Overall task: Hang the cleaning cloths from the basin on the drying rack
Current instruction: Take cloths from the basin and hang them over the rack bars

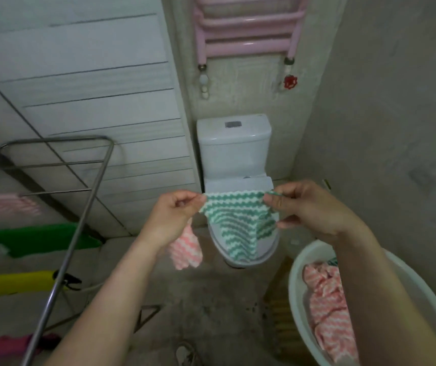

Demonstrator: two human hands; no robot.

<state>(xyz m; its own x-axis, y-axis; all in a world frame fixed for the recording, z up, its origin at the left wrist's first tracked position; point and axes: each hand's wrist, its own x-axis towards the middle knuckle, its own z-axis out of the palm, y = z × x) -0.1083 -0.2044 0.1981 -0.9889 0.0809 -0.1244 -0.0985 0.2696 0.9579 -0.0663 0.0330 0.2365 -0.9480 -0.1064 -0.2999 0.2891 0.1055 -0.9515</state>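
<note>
The drying rack stands at the left, and the white basin, well to the rack's right, holds more pink cloths. Between rack and basin the green-striped cloth hangs stretched by its top edge, with the left hand and the right hand set apart and each pinching one corner; the left also grips a dangling pink-striped cloth. To hang it well, I judge, keep that edge taut, carry it over a free rack bar, and let half fall each side.
</note>
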